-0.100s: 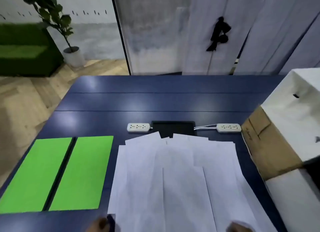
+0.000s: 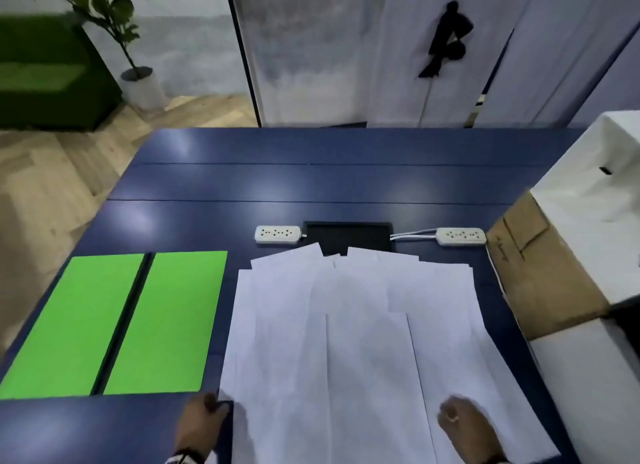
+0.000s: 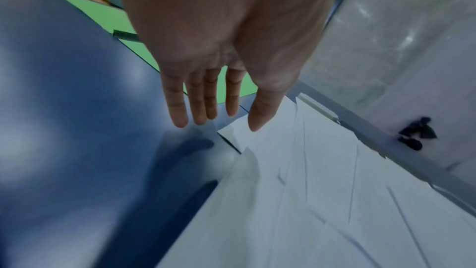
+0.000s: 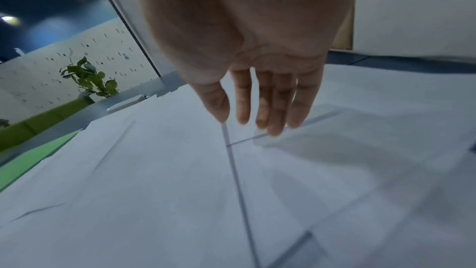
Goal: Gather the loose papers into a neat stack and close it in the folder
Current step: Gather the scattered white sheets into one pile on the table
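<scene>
I see green folder lying open, nothing in it, left of fanned papers on counter | left hand fingers straight at papers' corner | right hand loosely extended over sheets | only head view shows ring.

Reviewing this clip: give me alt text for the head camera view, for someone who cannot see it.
Overlapping white papers lie fanned out on a dark blue table, with the left hand at their near left corner and the right hand over their near edge. An open green folder lies flat to their left.
</scene>
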`<action>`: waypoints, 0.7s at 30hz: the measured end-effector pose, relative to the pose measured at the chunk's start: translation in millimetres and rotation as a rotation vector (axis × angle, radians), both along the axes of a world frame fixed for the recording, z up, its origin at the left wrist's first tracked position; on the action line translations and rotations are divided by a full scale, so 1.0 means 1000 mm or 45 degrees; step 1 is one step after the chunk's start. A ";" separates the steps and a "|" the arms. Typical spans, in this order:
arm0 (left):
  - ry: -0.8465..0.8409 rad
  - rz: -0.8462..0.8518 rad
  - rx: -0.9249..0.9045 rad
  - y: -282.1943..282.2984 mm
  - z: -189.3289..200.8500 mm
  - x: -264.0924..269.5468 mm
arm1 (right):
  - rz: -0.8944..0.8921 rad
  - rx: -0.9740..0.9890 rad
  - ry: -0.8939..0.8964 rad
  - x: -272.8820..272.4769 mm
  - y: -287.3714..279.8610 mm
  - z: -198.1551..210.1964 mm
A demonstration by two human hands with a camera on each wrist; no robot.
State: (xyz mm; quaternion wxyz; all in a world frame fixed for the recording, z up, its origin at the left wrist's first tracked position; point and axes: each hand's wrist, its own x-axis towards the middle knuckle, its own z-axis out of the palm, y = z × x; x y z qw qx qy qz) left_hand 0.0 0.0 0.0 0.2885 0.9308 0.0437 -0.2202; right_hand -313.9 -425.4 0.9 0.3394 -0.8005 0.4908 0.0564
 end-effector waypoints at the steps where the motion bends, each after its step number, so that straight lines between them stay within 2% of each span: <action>1: 0.044 0.027 -0.014 -0.015 0.010 0.005 | -0.048 0.082 0.015 0.020 0.005 0.014; 2: 0.068 0.041 -0.039 -0.029 0.015 0.008 | -0.091 0.097 -0.011 0.038 0.008 0.021; 5: 0.178 0.108 -0.090 -0.045 0.004 0.020 | -0.294 0.233 0.025 0.070 0.018 0.010; 8: 0.238 0.107 -0.120 -0.050 -0.005 0.024 | -0.378 0.304 0.089 0.091 0.036 0.009; 11: 0.240 0.105 -0.111 -0.055 -0.015 0.025 | -0.363 0.216 0.198 0.104 0.049 0.011; 16: 0.245 0.178 0.037 -0.054 -0.010 0.023 | -0.338 0.211 -0.057 0.113 0.057 0.003; 19: 0.259 0.169 -0.001 -0.048 -0.013 0.023 | -0.282 0.301 -0.141 0.124 0.072 0.002; 21: 0.260 0.177 -0.110 -0.046 -0.015 0.024 | -0.219 0.389 -0.140 0.136 0.085 -0.001</action>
